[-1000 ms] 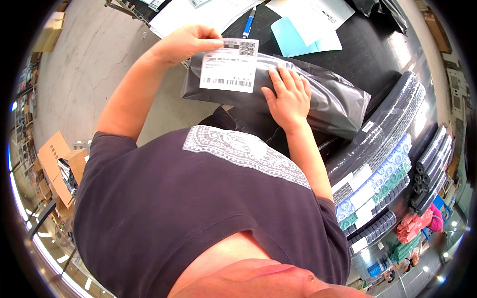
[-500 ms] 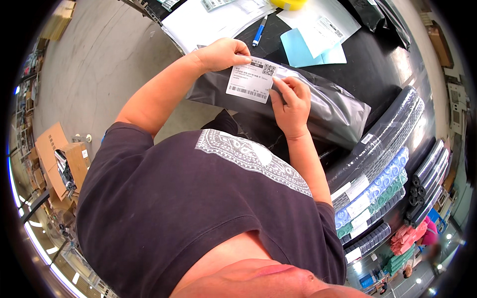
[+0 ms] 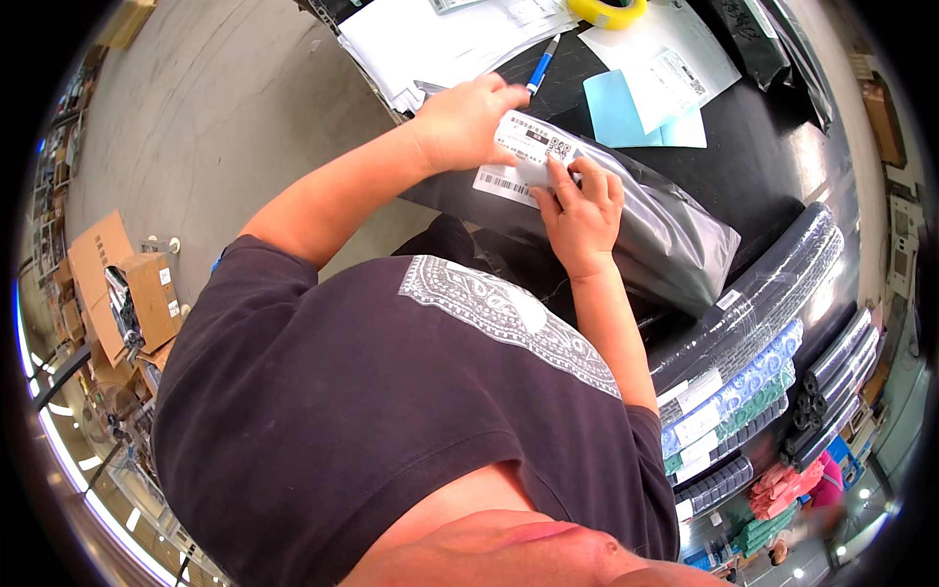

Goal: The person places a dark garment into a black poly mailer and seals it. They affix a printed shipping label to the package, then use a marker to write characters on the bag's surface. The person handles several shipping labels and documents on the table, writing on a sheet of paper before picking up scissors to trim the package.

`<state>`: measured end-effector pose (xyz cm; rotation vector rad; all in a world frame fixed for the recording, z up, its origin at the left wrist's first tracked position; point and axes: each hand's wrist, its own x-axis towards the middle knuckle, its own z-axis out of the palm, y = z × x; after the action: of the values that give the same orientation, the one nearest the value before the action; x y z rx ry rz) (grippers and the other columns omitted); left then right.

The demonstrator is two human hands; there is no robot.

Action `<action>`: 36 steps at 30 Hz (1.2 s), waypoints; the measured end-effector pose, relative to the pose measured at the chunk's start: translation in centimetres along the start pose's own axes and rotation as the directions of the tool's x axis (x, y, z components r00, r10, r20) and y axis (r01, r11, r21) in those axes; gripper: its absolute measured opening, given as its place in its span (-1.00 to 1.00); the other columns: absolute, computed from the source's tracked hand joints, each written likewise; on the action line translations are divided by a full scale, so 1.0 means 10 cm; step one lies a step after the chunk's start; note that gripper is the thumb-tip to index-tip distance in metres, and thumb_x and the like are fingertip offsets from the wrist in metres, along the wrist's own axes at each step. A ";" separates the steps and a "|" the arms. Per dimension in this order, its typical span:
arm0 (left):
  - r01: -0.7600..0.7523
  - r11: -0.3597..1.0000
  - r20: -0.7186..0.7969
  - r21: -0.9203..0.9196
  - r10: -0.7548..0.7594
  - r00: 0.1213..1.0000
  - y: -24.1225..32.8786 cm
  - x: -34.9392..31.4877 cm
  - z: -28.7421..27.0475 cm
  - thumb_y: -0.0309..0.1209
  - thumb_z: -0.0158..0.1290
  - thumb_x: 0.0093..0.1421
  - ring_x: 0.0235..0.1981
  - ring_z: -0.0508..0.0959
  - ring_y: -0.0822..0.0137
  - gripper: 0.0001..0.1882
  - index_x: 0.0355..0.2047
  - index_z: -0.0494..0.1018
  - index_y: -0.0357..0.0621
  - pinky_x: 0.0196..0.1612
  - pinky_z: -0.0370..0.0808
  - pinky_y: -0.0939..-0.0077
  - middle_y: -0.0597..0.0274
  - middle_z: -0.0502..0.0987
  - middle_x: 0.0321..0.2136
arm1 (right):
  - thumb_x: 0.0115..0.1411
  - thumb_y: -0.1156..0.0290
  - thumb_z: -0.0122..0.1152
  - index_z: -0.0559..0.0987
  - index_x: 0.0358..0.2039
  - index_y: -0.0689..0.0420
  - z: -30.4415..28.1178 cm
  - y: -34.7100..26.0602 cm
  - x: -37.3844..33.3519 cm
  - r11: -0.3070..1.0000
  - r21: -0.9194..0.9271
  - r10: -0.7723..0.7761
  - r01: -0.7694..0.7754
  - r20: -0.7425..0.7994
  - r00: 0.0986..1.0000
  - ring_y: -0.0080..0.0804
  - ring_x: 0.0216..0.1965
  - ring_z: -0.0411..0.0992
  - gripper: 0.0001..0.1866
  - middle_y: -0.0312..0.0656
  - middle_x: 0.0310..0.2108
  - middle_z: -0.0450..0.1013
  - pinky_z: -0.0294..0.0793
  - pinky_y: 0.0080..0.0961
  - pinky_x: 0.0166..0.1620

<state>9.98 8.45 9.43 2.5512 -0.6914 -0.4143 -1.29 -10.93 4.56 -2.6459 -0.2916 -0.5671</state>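
A white printed shipping label (image 3: 533,147) with a square code and a barcode lies against a dark grey plastic mailing bag (image 3: 675,230). My left hand (image 3: 465,127) is over the label's left end, thumb and fingers apart, the thumb on its surface; the fingertips are slightly blurred. At the label's right end, the fingertips of my right hand (image 3: 584,210) press down, fingers bent and the thumb apart at the lower edge. The bag stretches right from under both hands along the near edge of the black table (image 3: 753,166).
Beyond the bag lie white papers (image 3: 421,49), a blue pen (image 3: 543,64), a light blue sheet (image 3: 611,108) and a yellow tape roll (image 3: 606,12). Wrapped rolls (image 3: 763,293) are stacked to the right. Cardboard boxes (image 3: 147,298) stand on the left.
My left hand has moved right and spread from the label's upper corner onto its face. The label now sits closer against the bag, with my right hand still at its right end.
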 end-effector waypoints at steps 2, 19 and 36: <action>-0.012 0.996 -0.268 0.092 0.036 0.963 0.01 -0.14 0.04 -0.14 0.37 -0.08 0.16 0.37 0.05 -0.38 0.01 0.52 -0.03 0.13 0.40 0.20 0.11 0.43 0.09 | -0.14 0.29 0.45 0.65 -0.12 -0.05 0.00 0.02 0.00 1.000 0.005 0.026 -0.026 0.023 0.999 -0.28 -0.09 0.34 -0.53 -0.33 -0.09 0.39 0.36 -0.36 -0.01; -0.215 0.924 -0.206 0.317 0.288 0.935 -0.50 -0.36 0.33 0.15 0.31 -0.23 0.41 -0.23 -0.15 -0.26 0.03 0.52 0.28 0.34 -0.09 -0.10 0.22 -0.08 0.43 | -0.13 0.06 0.45 0.42 0.19 -0.09 -0.10 0.04 0.13 0.992 -0.084 -0.055 0.094 0.378 0.924 -0.20 0.20 0.29 -0.19 -0.21 0.23 0.31 0.19 -0.12 0.23; 0.173 0.785 0.240 -0.595 -0.032 0.970 0.20 2.17 0.38 -0.20 0.17 0.21 0.07 0.48 0.29 -0.30 0.22 0.26 -0.41 0.14 0.37 0.47 -0.01 0.51 0.03 | 0.15 0.29 0.31 0.53 0.05 0.27 0.06 2.68 0.96 0.344 0.482 0.873 -0.806 0.151 0.463 -0.36 -0.12 0.52 -0.51 -0.12 -0.13 0.55 0.48 -0.47 -0.03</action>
<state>25.64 -6.10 3.64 1.9347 -0.3942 -0.8210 15.15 -33.47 -1.30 -1.8311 0.8750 -0.2309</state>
